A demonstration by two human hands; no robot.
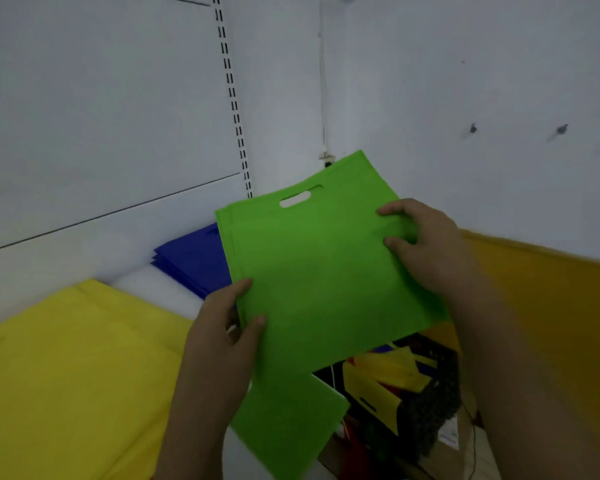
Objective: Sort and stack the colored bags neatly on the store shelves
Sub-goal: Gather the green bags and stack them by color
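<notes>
Two hands: both hold one green bag [319, 271] above the shelf [160, 289], one at each side edge.
Yellow bags: a flat yellow stack [70, 368] lies on the shelf at far left, its near edge running out of view.
Shelf: white, bare between the yellow stack and the blue one; a white back panel rises behind it.
Blue bags: a small stack of dark blue bags [191, 261] lies toward the back of the shelf, partly hidden behind the green bag's left edge.
Slotted upright: a white strip with paired dark slots [234, 109] runs up the back panel above the blue stack.
Left hand: the left hand [222, 344] pinches the bag's lower left edge, thumb on the front face and fingers behind.
Green bag: flat, tilted, its die-cut handle slot [295, 199] at the top (away from the person); it is held in the air, not resting on anything.
Second green bag: another green bag [288, 420] lies below the held one, over the shelf's front edge.
Right hand: the right hand [426, 244] grips the upper right edge, fingers curled onto the front face.
Black basket: a dark mesh basket [426, 407] below holds loose yellow and blue bags.
Orange surface: an orange-yellow sheet [548, 306] fills the right side (blurred, cannot tell what it is).
</notes>
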